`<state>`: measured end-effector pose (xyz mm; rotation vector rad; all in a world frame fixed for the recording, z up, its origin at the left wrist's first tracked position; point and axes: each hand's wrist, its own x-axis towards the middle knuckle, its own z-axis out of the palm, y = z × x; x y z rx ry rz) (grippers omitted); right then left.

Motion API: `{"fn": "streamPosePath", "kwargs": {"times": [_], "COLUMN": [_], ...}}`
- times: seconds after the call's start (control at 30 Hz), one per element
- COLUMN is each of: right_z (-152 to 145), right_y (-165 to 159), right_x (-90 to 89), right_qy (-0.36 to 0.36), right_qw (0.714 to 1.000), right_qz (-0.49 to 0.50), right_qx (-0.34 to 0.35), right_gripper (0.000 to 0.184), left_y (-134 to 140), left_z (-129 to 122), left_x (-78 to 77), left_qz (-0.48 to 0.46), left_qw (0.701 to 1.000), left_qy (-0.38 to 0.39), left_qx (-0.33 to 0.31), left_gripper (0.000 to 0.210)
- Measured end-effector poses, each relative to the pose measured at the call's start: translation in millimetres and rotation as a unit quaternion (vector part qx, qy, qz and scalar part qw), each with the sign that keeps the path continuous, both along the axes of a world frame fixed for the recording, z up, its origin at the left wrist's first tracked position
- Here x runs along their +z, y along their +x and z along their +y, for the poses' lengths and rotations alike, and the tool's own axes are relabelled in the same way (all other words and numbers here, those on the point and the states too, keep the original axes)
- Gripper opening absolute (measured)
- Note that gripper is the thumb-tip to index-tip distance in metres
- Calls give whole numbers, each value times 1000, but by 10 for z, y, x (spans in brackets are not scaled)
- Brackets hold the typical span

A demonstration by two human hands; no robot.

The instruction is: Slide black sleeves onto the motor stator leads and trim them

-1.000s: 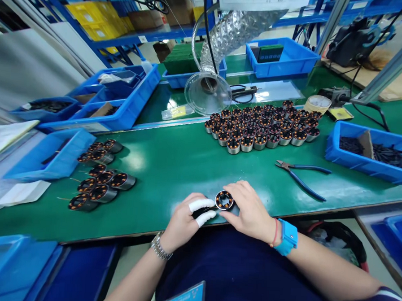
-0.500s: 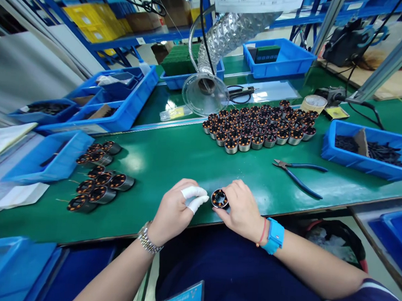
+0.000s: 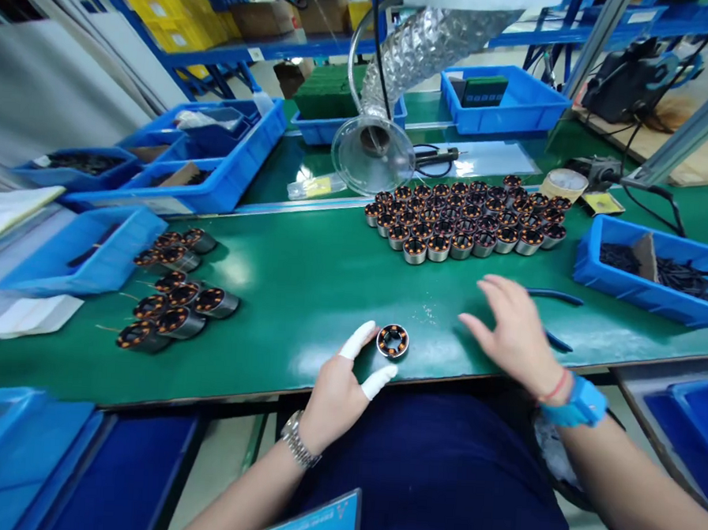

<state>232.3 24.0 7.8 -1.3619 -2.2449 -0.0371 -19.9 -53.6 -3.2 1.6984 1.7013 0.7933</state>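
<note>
One blue bin (image 3: pixel 615 272) holds black parts (image 3: pixel 679 272).

- Motor stator (image 3: pixel 393 341): small round part, silver metal ring outside, copper-orange windings set around a dark open centre. Stands flat on the green mat, open face up, close to the near edge of the bench.
- Pliers (image 3: pixel 550 316): blue-handled, lying flat on the mat to the right of the stator, well apart from it. Only the two handle ends show; the rest is hidden.
</note>
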Motion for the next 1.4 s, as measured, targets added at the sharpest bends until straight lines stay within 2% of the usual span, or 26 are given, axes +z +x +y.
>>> {"fn": "streamPosePath", "kwargs": {"times": [0.1, 0.2, 0.3, 0.4, 0.5, 0.6, 0.7, 0.8, 0.9, 1.07, 1.4], "right_z": [191, 224, 177, 169, 185, 135, 8, -99, -121, -70, -89], "right_y": [477, 707, 758, 787, 798, 677, 398, 79, -154, -296, -326], "right_x": [-90, -156, -195, -217, -182, -57, 85, 153, 156, 166, 208], "right_qy": [2, -18, -18, -11, -3, -2, -20, -34, -36, -37, -33], "right_qw": [987, 975, 969, 968, 973, 983, 994, 996, 993, 992, 990], "right_qz": [-107, -171, -201, -209, -202, -157, -95, -75, -83, -86, -104], "right_qx": [-116, -138, -142, -135, -111, -94, -42, 38, 76, 89, 91], "right_gripper": [60, 66, 67, 59, 49, 44, 46, 44, 41, 41, 39], "left_y": [89, 83, 32, 7, 53, 140, 209, 234, 235, 236, 236], "left_z": [24, 72, 117, 197, 324, 449, 523, 550, 555, 556, 555], "left_x": [-12, 47, 108, 137, 141, 147, 158, 162, 160, 157, 156], "left_qz": [30, 37, 13, -78, -234, -353, -394, -406, -412, -410, -406], "left_qw": [999, 998, 998, 995, 970, 931, 912, 907, 904, 905, 907], "left_qy": [18, 36, 12, -30, -61, -90, -86, -80, -80, -78, -71], "left_qx": [-15, -44, -59, -50, -19, 30, 72, 79, 84, 86, 85], "left_gripper": [63, 56, 56, 58, 50, 34, 19, 12, 12, 11, 10]}}
